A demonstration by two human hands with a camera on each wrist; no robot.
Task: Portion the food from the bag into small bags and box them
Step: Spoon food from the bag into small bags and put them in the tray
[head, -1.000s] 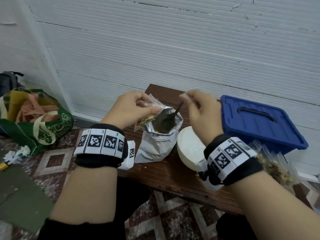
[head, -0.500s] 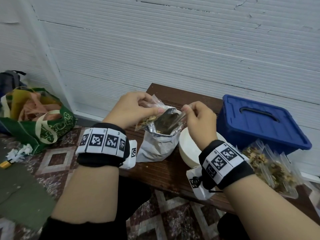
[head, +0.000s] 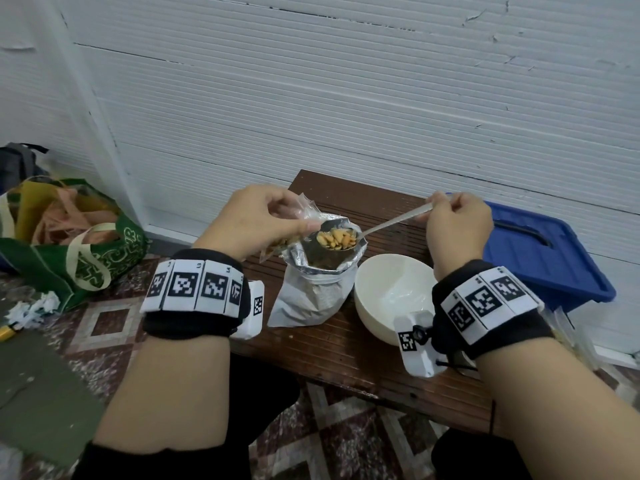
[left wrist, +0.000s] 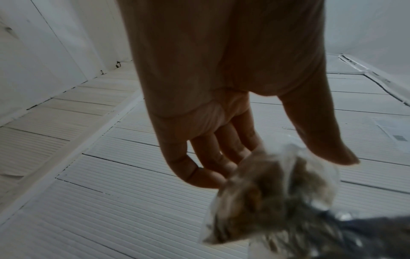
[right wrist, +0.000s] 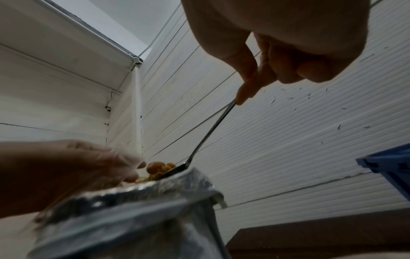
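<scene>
Both forearms are bare; dark sleeves are pushed up near the elbows; the left wrist [head: 195, 299] wears a black band ringed with white tiles printed with black square codes, 4 of them showing; the right wrist [head: 485, 306] wears the same, 3 showing; a small white coded block hangs under each band.

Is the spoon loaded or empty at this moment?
Loaded. The spoon bowl holds a heap of orange-yellow pieces above the open foil bag, handle pinched by the right hand.
</scene>
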